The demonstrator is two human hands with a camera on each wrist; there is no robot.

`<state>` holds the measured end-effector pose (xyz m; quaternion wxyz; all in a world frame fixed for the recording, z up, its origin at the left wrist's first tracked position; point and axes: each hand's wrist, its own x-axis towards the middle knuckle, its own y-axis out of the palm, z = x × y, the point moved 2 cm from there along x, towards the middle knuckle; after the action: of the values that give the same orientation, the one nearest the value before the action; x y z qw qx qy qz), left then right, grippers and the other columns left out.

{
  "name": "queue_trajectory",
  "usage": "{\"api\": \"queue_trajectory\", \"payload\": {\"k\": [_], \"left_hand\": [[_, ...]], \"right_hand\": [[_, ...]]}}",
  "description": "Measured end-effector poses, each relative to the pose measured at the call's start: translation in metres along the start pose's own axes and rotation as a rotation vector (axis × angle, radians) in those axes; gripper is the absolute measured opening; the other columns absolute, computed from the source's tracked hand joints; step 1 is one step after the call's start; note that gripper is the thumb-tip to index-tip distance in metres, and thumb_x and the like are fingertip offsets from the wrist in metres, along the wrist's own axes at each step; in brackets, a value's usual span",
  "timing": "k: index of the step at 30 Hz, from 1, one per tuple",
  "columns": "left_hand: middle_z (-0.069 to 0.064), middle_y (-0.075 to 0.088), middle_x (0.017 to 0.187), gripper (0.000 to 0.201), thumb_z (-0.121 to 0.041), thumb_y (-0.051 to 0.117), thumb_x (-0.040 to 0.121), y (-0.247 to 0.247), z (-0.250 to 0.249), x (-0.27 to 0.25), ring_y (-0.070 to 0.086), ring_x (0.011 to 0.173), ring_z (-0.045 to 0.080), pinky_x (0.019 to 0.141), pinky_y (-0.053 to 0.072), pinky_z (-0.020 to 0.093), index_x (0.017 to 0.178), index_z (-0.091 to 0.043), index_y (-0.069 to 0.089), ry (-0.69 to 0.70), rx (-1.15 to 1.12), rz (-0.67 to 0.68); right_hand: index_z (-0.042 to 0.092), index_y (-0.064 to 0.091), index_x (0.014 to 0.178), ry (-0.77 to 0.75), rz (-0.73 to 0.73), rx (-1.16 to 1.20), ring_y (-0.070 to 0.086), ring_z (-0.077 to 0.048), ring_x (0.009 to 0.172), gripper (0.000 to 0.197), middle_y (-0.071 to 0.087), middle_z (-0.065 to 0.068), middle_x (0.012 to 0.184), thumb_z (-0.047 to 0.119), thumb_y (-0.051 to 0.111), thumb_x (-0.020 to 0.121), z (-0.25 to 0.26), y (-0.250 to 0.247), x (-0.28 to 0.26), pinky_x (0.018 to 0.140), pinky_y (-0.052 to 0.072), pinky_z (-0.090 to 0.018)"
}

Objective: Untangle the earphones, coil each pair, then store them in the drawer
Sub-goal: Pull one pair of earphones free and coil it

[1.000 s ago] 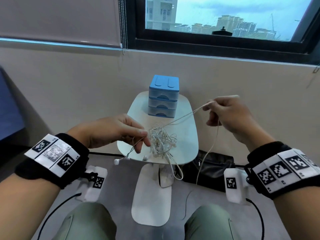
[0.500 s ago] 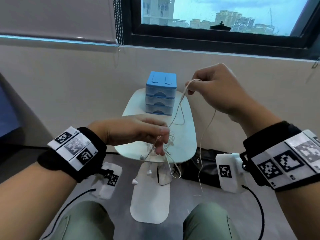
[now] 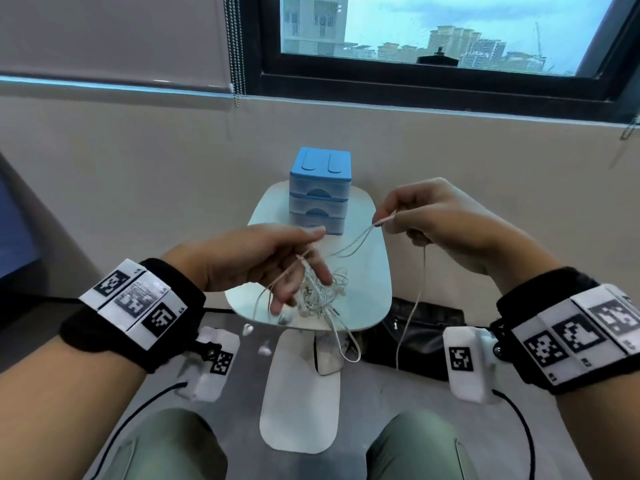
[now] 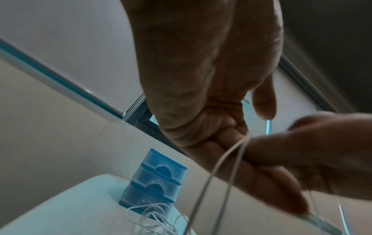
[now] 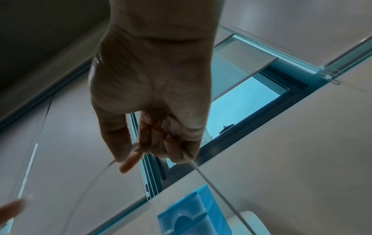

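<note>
Two hands working tangled earphones (image 3: 320,292) above a tabletop (image 3: 375,271).
Right hand (image 3: 446,226) pinches one cord between thumb and forefinger; left hand (image 3: 263,261), fingers (image 3: 320,271) loosely curled, holds strands running down to the tangle lying before the drawer unit (image 3: 320,188).

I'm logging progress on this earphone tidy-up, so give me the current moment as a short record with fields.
left hand: holds strands of earphone cable above the tangle
right hand: pinches one cable, raised to the right of the pile
tangle of earphones: still knotted, on the white table; loops and earbuds hang over the near edge
drawer unit: blue, three drawers, all closed, at the table's far end
coiled pairs: none visible
black bag: on the floor beside the table
stage: untangling
</note>
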<state>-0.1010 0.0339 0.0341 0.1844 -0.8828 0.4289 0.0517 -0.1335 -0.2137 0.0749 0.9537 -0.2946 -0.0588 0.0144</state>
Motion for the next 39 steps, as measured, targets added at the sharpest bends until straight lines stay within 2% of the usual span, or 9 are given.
{"api": "queue_trajectory", "payload": {"k": [4, 8, 12, 16, 21, 26, 30, 36, 39], "left_hand": [[0.024, 0.073, 0.090, 0.056, -0.061, 0.058, 0.096, 0.011, 0.001, -0.003, 0.074, 0.084, 0.046, 0.089, 0.057, 0.042, 0.144, -0.036, 0.044, -0.083, 0.095, 0.034], [0.009, 0.073, 0.122, 0.045, -0.041, 0.058, 0.092, 0.011, -0.011, 0.004, 0.067, 0.120, 0.028, 0.110, 0.044, 0.046, 0.127, -0.013, 0.060, 0.148, 0.046, -0.075], [0.015, 0.065, 0.079, 0.034, -0.030, 0.049, 0.101, 0.008, -0.016, 0.007, 0.069, 0.082, 0.032, 0.097, 0.050, 0.047, 0.074, -0.011, 0.060, 0.336, -0.215, -0.095], [0.004, 0.034, 0.059, 0.038, -0.031, 0.048, 0.101, 0.005, -0.010, 0.007, 0.041, 0.051, 0.019, 0.071, 0.054, 0.034, 0.068, -0.012, 0.046, 0.380, -0.328, -0.138], [-0.003, 0.021, 0.053, 0.040, -0.032, 0.048, 0.104, 0.007, -0.009, 0.008, 0.020, 0.043, 0.009, 0.047, 0.024, 0.025, 0.070, -0.011, 0.047, 0.384, -0.428, -0.096], [-0.005, 0.023, 0.051, 0.033, -0.029, 0.044, 0.105, 0.007, -0.017, 0.006, 0.013, 0.043, 0.009, 0.043, 0.011, 0.023, 0.105, -0.008, 0.069, 0.413, -0.420, -0.157], [0.000, 0.030, 0.054, 0.040, -0.029, 0.038, 0.109, 0.003, -0.021, 0.007, 0.007, 0.046, 0.012, 0.041, 0.011, 0.021, 0.143, -0.034, 0.058, 0.420, -0.508, -0.286], [0.005, 0.065, 0.070, 0.036, -0.021, 0.039, 0.110, -0.003, -0.021, 0.015, 0.038, 0.040, 0.007, 0.041, 0.033, 0.017, 0.140, -0.010, 0.056, 0.513, -0.623, -0.540], [0.013, 0.078, 0.104, 0.034, -0.016, 0.038, 0.111, -0.004, -0.024, 0.017, 0.072, 0.072, 0.013, 0.064, 0.057, 0.019, 0.138, -0.002, 0.052, 0.583, -0.751, -0.542]], "right_hand": [[0.000, 0.074, 0.092, -0.158, 0.026, 0.009, 0.040, -0.009, 0.060, 0.007, 0.053, 0.004, 0.061, 0.007, 0.074, 0.090, 0.028, -0.002, -0.004, 0.056, 0.034, -0.023], [0.007, 0.073, 0.087, -0.301, 0.087, -0.150, 0.041, -0.022, 0.064, 0.008, 0.053, -0.017, 0.069, 0.012, 0.073, 0.092, 0.054, 0.009, -0.006, 0.061, 0.036, -0.034], [0.010, 0.069, 0.084, -0.289, -0.049, -0.169, 0.043, -0.020, 0.065, 0.011, 0.057, -0.010, 0.073, 0.015, 0.067, 0.094, 0.051, 0.012, 0.001, 0.065, 0.038, -0.038], [0.010, 0.069, 0.082, -0.189, -0.323, -0.055, 0.045, -0.014, 0.064, 0.015, 0.055, -0.001, 0.068, 0.021, 0.067, 0.091, 0.028, 0.001, 0.015, 0.064, 0.041, -0.034], [0.009, 0.066, 0.076, -0.074, -0.423, -0.056, 0.045, -0.016, 0.062, 0.017, 0.053, 0.001, 0.066, 0.019, 0.070, 0.090, -0.005, -0.002, 0.020, 0.059, 0.036, -0.026], [0.013, 0.065, 0.074, -0.024, -0.458, -0.072, 0.042, -0.016, 0.059, 0.021, 0.050, 0.001, 0.063, 0.022, 0.071, 0.091, -0.026, 0.001, 0.019, 0.052, 0.034, -0.023], [0.011, 0.068, 0.081, -0.109, -0.302, -0.104, 0.034, -0.012, 0.053, 0.018, 0.048, 0.001, 0.061, 0.021, 0.070, 0.095, -0.026, 0.025, 0.013, 0.047, 0.029, -0.019], [0.020, 0.072, 0.085, -0.179, 0.039, -0.233, 0.038, -0.006, 0.044, 0.019, 0.047, 0.018, 0.046, 0.026, 0.062, 0.099, -0.017, 0.057, 0.004, 0.046, 0.029, -0.014], [0.020, 0.072, 0.084, -0.189, 0.038, -0.215, 0.036, -0.007, 0.046, 0.020, 0.045, 0.017, 0.046, 0.027, 0.061, 0.100, -0.015, 0.059, 0.006, 0.049, 0.031, -0.018]]}}
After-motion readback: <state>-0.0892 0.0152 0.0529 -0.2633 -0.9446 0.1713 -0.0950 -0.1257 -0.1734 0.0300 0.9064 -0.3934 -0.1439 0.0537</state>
